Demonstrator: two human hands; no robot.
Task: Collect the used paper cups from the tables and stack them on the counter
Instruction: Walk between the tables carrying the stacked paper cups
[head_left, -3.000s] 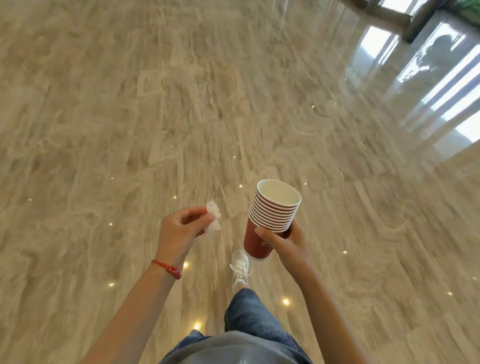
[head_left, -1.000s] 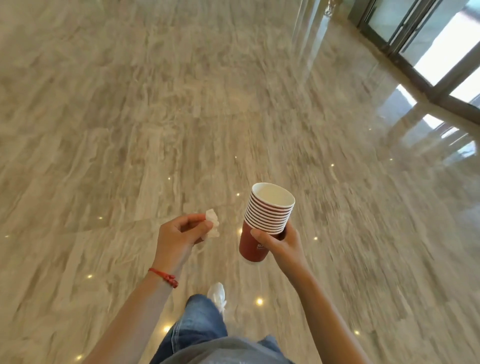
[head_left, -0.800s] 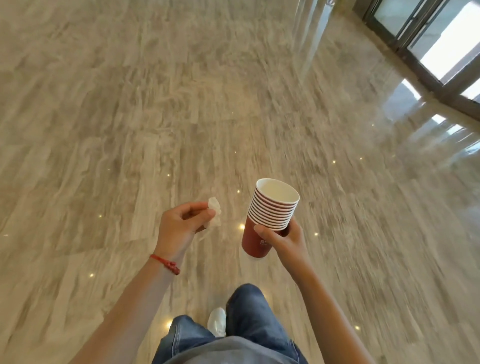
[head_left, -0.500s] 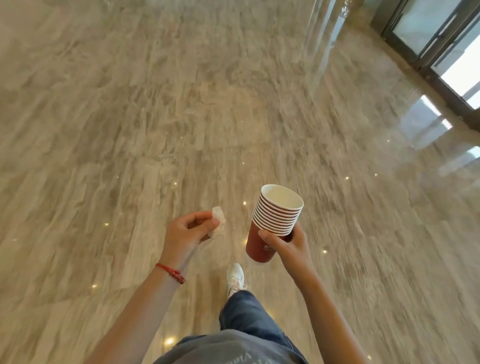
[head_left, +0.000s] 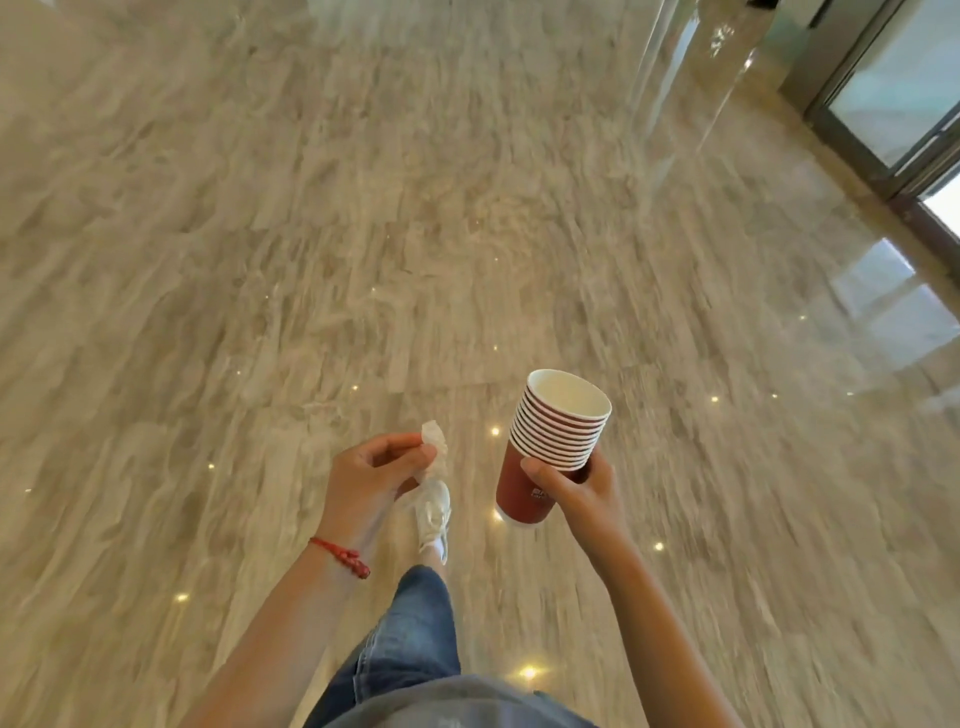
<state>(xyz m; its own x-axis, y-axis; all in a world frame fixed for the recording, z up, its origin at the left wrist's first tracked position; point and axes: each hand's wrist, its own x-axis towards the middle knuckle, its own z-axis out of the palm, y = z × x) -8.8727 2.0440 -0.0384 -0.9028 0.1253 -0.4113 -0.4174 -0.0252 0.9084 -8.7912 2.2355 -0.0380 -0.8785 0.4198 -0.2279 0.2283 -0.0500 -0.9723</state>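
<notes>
Paper cups (head_left: 556, 441), nested stack, gripped by right hand (head_left: 582, 488) | left hand (head_left: 371, 480) fingers pinch tissue (head_left: 435, 441) | step: carrying | next: find tabletop, none visible.

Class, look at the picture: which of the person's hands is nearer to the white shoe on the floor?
Left. The left hand, pinching a tissue, sits just above the shoe; the right hand holds the cups farther right.
</notes>
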